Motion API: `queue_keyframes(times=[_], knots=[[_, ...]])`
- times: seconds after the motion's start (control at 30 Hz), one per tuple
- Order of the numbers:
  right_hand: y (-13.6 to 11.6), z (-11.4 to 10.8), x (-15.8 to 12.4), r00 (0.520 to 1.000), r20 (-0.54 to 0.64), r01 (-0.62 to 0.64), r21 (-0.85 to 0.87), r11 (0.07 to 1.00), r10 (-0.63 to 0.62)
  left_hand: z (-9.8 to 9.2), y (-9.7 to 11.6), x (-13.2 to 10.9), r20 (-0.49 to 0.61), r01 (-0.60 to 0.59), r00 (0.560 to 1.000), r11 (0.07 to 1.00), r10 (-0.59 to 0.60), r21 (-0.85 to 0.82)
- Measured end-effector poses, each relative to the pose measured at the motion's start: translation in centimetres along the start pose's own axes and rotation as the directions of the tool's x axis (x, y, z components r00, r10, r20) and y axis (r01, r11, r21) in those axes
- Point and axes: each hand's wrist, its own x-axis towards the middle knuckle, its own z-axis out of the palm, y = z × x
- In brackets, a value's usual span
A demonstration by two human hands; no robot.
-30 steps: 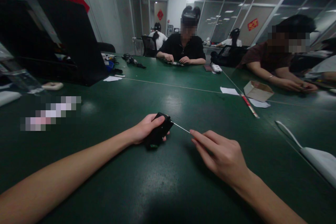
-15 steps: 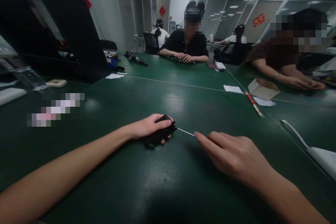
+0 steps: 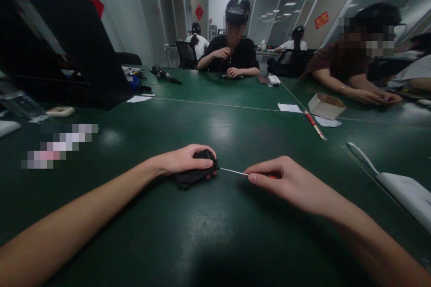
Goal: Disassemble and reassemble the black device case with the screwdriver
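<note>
Wrapped over a black boxy device (image 3: pixel 195 176), my left hand (image 3: pixel 183 160) steadies it on the green table, thumb on its upper face. From the right, my right hand (image 3: pixel 286 179) pinches a screwdriver (image 3: pixel 234 171) with a thin bright shaft; a bit of red handle shows between the fingers. The shaft lies nearly level, its tip at the device's right end. Whether the tip sits in a screw is too small to tell.
A white power strip (image 3: pixel 406 193) with a cable lies at right. Beyond it are a small open box (image 3: pixel 326 106), a red-and-white strip (image 3: pixel 314 125) and paper (image 3: pixel 289 107). A large black panel (image 3: pixel 77 45) stands at left. Two people sit across the green table (image 3: pixel 161 242).
My right hand has rolled over, so the thumb and some red handle now show. The view has shifted slightly right. The person opposite has raised one hand.
</note>
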Motion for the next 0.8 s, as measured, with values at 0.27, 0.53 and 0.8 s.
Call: queue_keyframes(times=[0.27, 0.53, 0.8], knots=[[-3.7, 2.3, -1.3, 0.884, -0.023, 0.232, -0.846, 0.48, -0.467, -0.4, -0.2, 0.0, -0.073, 0.057, 0.995, 0.991, -0.066, -0.119], [-1.3, -1.5, 2.2, 0.998, 0.069, -0.005, -0.009, 1.0, 0.006, -0.6, -0.1, 0.0, 0.0, 0.09, 0.996, 0.988, -0.091, -0.128], [-1.4, -2.2, 1.7, 0.794, 0.219, 0.539, -0.685, 0.49, -0.567, -0.7, -0.3, -0.1, 0.067, 0.091, 0.995, 0.981, -0.08, -0.169]])
